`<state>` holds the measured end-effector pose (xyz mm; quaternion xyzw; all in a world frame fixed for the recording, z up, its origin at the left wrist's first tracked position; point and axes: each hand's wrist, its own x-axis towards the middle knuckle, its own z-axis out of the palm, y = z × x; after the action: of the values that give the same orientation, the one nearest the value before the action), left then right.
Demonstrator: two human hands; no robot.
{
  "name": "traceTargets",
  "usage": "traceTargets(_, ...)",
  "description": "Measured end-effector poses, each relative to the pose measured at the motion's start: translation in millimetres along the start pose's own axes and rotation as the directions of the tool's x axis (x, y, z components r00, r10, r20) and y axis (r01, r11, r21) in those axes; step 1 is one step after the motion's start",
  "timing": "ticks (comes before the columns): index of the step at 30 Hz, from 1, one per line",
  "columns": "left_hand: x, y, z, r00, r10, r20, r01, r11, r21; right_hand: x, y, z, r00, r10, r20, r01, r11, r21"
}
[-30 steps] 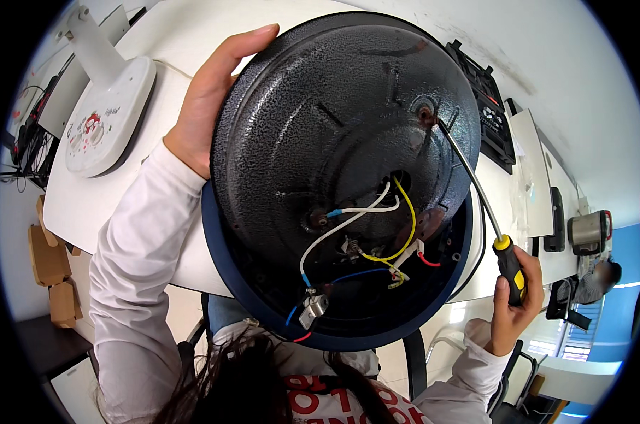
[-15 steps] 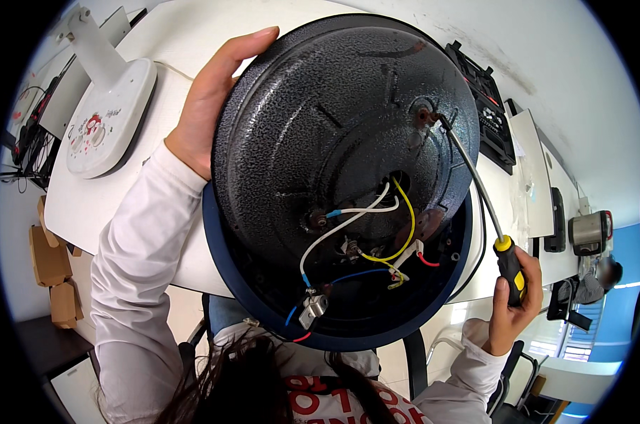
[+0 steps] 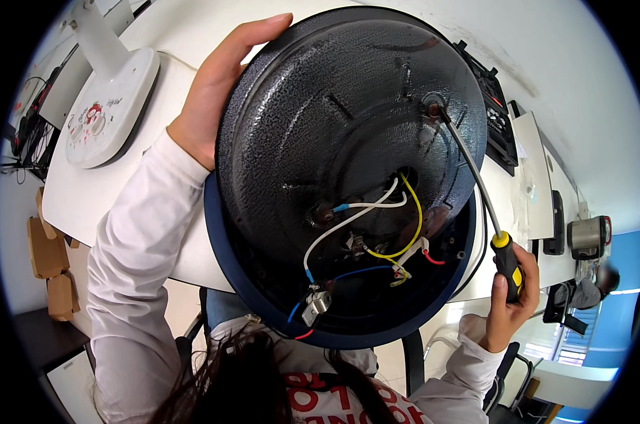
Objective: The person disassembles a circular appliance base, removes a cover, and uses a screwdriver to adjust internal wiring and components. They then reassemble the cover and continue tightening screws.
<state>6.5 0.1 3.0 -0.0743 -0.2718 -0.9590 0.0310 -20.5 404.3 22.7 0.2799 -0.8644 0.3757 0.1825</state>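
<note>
Clock positions taken about the centre of the dark, speckled, round metal plate, with 12 at the top of the view. The plate stands tilted over a dark-blue round shell, whose rim shows from 8 through 6 to 4 o'clock.

Left hand: at 10 o'clock, closed on the plate's edge. One digit lies along the rim; the rest are hidden behind.

Right hand: toward 4 o'clock, fingers wrapped round the black-and-yellow handle of a steel-shafted screwdriver. Its tip is at a rusty round recess at 2 o'clock; cannot tell whether it is seated.

Wiring: white wires and a yellow wire emerge from a central hole. A small silver metal bracket sits between 6 and 7 o'clock, touching wire ends.

Surroundings: white table; white plastic stand with printed decoration toward 10 o'clock; open black tool case just beyond the plate toward 3 o'clock.
</note>
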Motion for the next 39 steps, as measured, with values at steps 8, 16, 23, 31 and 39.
traceTargets(8,0,1,-1,1.0,-0.003,0.009,0.003,1.0,0.004,3,5,7,1.0,-0.021,-0.019,0.021,1.0,0.002)
traceTargets(16,1,1,0,1.0,-0.007,0.005,0.007,1.0,0.008,0,9,9,1.0,0.014,-0.014,-0.013,0.999,0.044)
traceTargets(23,2,2,0,1.0,-0.008,-0.002,0.008,1.0,0.011,1,11,12,1.0,0.008,-0.02,-0.006,0.998,0.06)
traceTargets(31,2,3,0,1.0,-0.007,-0.001,0.007,1.0,0.016,1,11,13,1.0,-0.005,-0.007,0.005,0.997,0.077)
traceTargets(39,3,3,0,1.0,-0.012,0.002,0.012,1.0,0.011,-3,18,7,0.998,-0.015,0.055,0.013,0.999,0.044)
